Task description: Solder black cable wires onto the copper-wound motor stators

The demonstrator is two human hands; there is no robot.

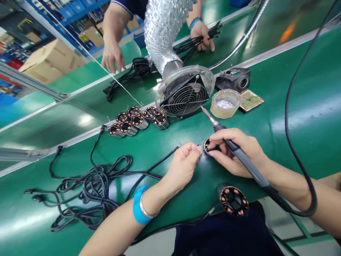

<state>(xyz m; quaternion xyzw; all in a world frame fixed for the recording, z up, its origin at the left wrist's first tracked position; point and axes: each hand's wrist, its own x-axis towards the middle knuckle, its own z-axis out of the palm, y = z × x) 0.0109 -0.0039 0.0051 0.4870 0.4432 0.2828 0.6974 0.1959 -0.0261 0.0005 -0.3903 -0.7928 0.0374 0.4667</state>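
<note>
My left hand (183,165) is closed in a pinch on thin wire leads beside a small copper-wound stator (207,145); the exact ends are hidden by the fingers. In my right hand (236,151) a soldering iron (246,163) rests, its tip pointing up and away toward the fume fan. The thumb and fingers of that same hand also grip the stator. A black cable (165,156) runs up to my left hand. Nearer my body, another stator (234,201) stands at the bench edge with a cable at its side.
Several stators (138,121) stand in a group at the back. Black cables (96,188) lie tangled on the left. A fan on a foil duct (186,96) hangs ahead, beside a solder cup (225,103), a sponge tray (252,99) and an iron stand (234,79). A co-worker's hands handle cables opposite.
</note>
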